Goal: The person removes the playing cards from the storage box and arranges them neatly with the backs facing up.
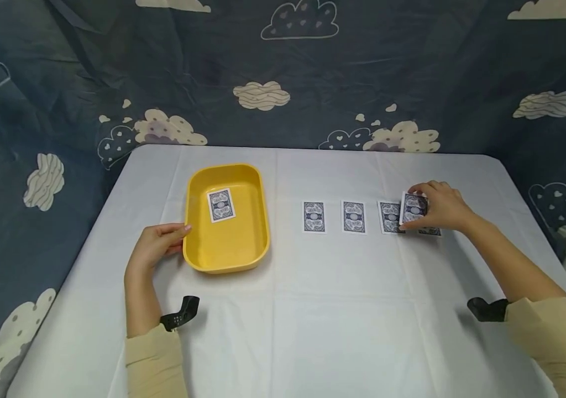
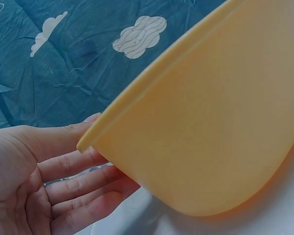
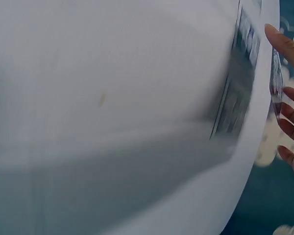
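Note:
My left hand [image 1: 156,247] pinches the left rim of a yellow plastic tray [image 1: 225,260], its thumb over the edge and the other fingers along the outer wall [image 2: 201,122]. Inside the tray lies one playing card [image 1: 221,205], patterned blue back up. On the right, my right hand [image 1: 443,205] grips another playing card [image 1: 414,208] by its edges between thumb and fingers. The right wrist view shows this card [image 3: 276,78] edge-on, raised off the cloth. Below it is a face-down card [image 1: 430,231], mostly covered by the hand, and beside that another card [image 1: 389,216], partly overlapped.
Two more face-down cards [image 1: 314,216] lie spaced out in the same row, between the tray and my right hand. A white cloth [image 1: 342,331] covers the table. Dark fabric with cloud prints [image 1: 303,66] hangs behind and along the sides.

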`<state>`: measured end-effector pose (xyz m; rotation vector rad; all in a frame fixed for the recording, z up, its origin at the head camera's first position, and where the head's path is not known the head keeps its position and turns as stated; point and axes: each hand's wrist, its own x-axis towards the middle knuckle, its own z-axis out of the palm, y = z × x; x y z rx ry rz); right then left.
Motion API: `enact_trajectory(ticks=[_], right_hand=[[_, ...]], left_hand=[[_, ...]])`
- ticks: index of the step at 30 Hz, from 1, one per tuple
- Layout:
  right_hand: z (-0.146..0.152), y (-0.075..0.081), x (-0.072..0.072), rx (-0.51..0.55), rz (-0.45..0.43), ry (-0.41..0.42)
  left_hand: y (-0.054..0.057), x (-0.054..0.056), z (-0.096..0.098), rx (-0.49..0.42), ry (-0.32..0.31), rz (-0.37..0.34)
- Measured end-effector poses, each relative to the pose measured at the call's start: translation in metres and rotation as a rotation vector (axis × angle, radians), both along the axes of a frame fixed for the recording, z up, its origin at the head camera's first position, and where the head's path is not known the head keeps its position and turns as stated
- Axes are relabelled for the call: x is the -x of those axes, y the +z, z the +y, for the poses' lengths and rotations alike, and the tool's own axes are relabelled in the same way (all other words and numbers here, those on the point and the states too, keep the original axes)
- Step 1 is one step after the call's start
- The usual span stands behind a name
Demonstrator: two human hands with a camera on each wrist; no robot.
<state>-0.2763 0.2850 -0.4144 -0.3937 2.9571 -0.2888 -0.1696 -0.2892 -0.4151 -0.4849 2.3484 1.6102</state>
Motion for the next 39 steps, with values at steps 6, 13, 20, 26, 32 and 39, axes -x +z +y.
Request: enact_trajectory(ticks=[6, 13, 20, 26, 32, 39], right_hand=[[0.043, -0.006, -0.005, 0.056, -0.031, -0.038], [0.079, -0.003, -0.009, 0.084, -0.089, -0.05], [0.106, -0.001, -0.011, 0.061, -0.141, -0.064], [0.111, -0.005, -0.008, 0.04, -0.188, -0.047], [0.112, -0.01, -0.003, 0.013, -0.203, -0.03], [0.113, -0.015, -0.001, -0.003, -0.216, -0.042]], left_hand=[[-0.004, 0.002, 0.0, -0.004, 0.036, -0.019], [-0.004, 0.002, -0.002, 0.027, 0.008, -0.043], [-0.019, 0.006, -0.008, -0.033, 0.034, -0.068], [-0.041, 0.01, -0.018, -0.021, 0.032, -0.033], [-0.047, 0.011, -0.022, -0.082, 0.022, -0.017], [-0.047, 0.011, -0.022, -0.059, 0.041, -0.027]])
